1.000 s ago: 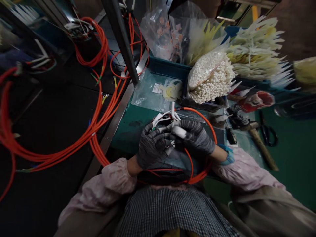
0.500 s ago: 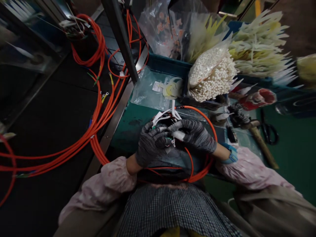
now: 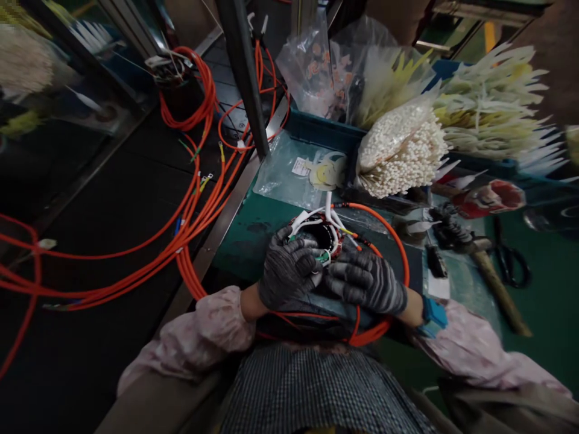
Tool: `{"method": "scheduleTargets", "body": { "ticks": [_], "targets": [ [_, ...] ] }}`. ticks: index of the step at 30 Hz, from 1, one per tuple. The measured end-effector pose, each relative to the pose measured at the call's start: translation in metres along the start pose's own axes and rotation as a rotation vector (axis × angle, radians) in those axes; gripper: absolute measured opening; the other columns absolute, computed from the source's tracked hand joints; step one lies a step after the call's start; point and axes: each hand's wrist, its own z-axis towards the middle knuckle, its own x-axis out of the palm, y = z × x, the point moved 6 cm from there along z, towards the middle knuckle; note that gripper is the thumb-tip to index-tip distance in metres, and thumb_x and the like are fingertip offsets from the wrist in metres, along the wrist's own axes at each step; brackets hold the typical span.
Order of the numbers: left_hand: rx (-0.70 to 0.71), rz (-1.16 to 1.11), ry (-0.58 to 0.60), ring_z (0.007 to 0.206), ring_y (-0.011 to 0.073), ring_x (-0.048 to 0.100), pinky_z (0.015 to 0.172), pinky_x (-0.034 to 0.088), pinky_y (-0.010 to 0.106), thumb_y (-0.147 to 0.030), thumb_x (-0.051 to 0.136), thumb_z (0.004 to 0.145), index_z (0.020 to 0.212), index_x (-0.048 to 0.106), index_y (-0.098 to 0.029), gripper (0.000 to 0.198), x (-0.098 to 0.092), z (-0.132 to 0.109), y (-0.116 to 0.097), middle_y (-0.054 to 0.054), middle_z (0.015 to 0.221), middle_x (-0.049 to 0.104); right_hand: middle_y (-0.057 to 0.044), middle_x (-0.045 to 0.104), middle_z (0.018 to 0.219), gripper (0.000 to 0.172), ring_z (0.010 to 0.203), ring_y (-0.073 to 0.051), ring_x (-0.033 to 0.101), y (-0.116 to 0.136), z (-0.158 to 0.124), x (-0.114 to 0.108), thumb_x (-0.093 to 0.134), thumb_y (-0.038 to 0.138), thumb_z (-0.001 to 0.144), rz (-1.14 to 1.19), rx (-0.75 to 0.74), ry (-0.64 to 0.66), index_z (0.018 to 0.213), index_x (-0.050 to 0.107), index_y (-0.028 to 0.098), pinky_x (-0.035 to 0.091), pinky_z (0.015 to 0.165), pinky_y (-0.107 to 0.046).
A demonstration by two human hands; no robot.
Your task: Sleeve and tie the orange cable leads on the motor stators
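A ring-shaped wound part (image 3: 337,238) with white sleeved leads and a dark round opening sits in front of me. My left hand (image 3: 289,265), in a grey striped glove, is closed at its near left edge, its fingertips by a small green and white bit; what they pinch is too small to make out. Against the near right side rests my gloved right hand (image 3: 366,280), its fingers bent and close together, their tips hidden. An orange cable (image 3: 404,253) runs from the white sleeves round the right hand and back toward my lap.
Orange cables (image 3: 181,241) spread on the left beside a dark post (image 3: 244,78). Behind the part lie a plastic bag (image 3: 289,172) and a bundle of white sticks (image 3: 398,150). A hammer (image 3: 502,289), black scissors (image 3: 511,259) and a red can (image 3: 493,199) are at right.
My right hand has moved down off the white sleeve it was holding, uncovering the ring's opening and a yellow-orange lead. My left hand stays at the ring. The whole view has shifted slightly.
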Motion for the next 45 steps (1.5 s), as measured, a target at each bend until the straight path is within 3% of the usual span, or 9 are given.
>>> {"method": "scheduleTargets", "body": {
  "ticks": [7,12,15,18,24,28,32,37,45],
  "targets": [
    [-0.038,-0.004,-0.082,0.113,0.0208,0.077,0.128,0.040,0.055,-0.031,0.061,0.102,0.100,0.076,-0.030,0.015,0.000,0.003,0.006,-0.005,0.111,0.084,-0.004,0.072,0.077,0.030,0.064,-0.017,0.062,-0.019,0.060,0.004,0.056,0.041,0.106,-0.063,0.350,-0.016,0.094,0.075,0.022,0.048,0.059,-0.030],
    [0.133,0.127,-0.107,0.127,0.0244,0.071,0.128,0.035,0.061,-0.037,0.066,0.106,0.103,0.076,-0.032,0.011,-0.017,-0.003,0.001,-0.004,0.121,0.082,-0.010,0.076,0.100,0.033,0.089,-0.026,0.071,-0.051,0.074,-0.016,0.044,0.034,0.110,-0.072,0.362,-0.191,0.109,0.075,0.024,0.060,0.083,-0.044],
    [0.110,0.299,-0.128,0.111,0.0241,0.072,0.105,0.051,0.050,-0.038,0.071,0.105,0.108,0.076,-0.031,0.009,-0.035,-0.007,0.002,-0.001,0.114,0.081,-0.015,0.075,0.105,0.033,0.099,-0.034,0.071,-0.055,0.056,-0.027,0.051,0.042,0.109,-0.252,0.486,-0.211,0.114,0.074,0.019,0.059,0.093,-0.053],
    [0.279,0.362,0.069,0.091,0.0200,0.069,0.077,0.050,0.035,-0.023,0.067,0.106,0.116,0.075,-0.029,0.014,-0.041,-0.004,-0.001,-0.001,0.098,0.079,-0.022,0.075,0.115,0.043,0.104,-0.039,0.071,-0.054,0.043,-0.015,0.061,0.045,0.102,-0.393,0.504,-0.026,0.127,0.071,0.011,0.060,0.095,-0.057],
    [0.529,0.417,0.359,0.084,0.0229,0.068,0.068,0.044,0.037,-0.016,0.059,0.105,0.106,0.074,-0.024,0.017,-0.054,0.018,0.007,0.002,0.095,0.076,-0.024,0.070,0.135,0.050,0.117,-0.035,0.069,-0.075,0.064,-0.001,0.060,0.026,0.096,-0.256,0.222,0.128,0.144,0.061,0.009,0.060,0.103,-0.059],
    [0.569,0.473,0.308,0.082,0.0240,0.066,0.071,0.044,0.039,-0.015,0.058,0.104,0.104,0.071,-0.022,0.015,-0.057,0.020,0.002,0.004,0.094,0.076,-0.010,0.075,0.128,0.036,0.112,-0.022,0.071,-0.083,0.094,0.000,0.065,0.023,0.094,-0.126,0.036,0.236,0.130,0.071,0.021,0.061,0.103,-0.039],
    [0.520,0.510,0.182,0.084,0.0229,0.068,0.072,0.045,0.039,-0.011,0.058,0.101,0.101,0.070,-0.021,0.016,-0.056,0.005,0.000,0.004,0.096,0.079,-0.013,0.075,0.126,0.031,0.109,-0.025,0.071,-0.072,0.087,-0.010,0.057,0.036,0.107,-0.243,0.016,0.114,0.129,0.073,0.020,0.061,0.098,-0.042],
    [0.493,0.372,0.062,0.120,0.0240,0.071,0.107,0.050,0.045,-0.015,0.061,0.095,0.114,0.072,-0.023,0.024,-0.050,-0.010,0.015,0.004,0.125,0.081,-0.015,0.075,0.124,0.029,0.116,-0.033,0.065,-0.077,0.042,-0.068,0.066,0.045,0.104,-0.747,0.363,-0.337,0.115,0.080,0.022,0.051,0.104,-0.051],
    [0.527,0.123,0.002,0.131,0.0235,0.070,0.125,0.042,0.047,-0.042,0.078,0.099,0.103,0.068,-0.025,0.020,-0.034,-0.001,0.039,0.000,0.113,0.083,-0.017,0.064,0.155,0.035,0.147,-0.035,0.045,-0.125,0.044,-0.073,0.063,0.033,0.105,-0.855,0.705,-0.262,0.136,0.071,0.017,0.025,0.125,-0.059]
  ]
}}
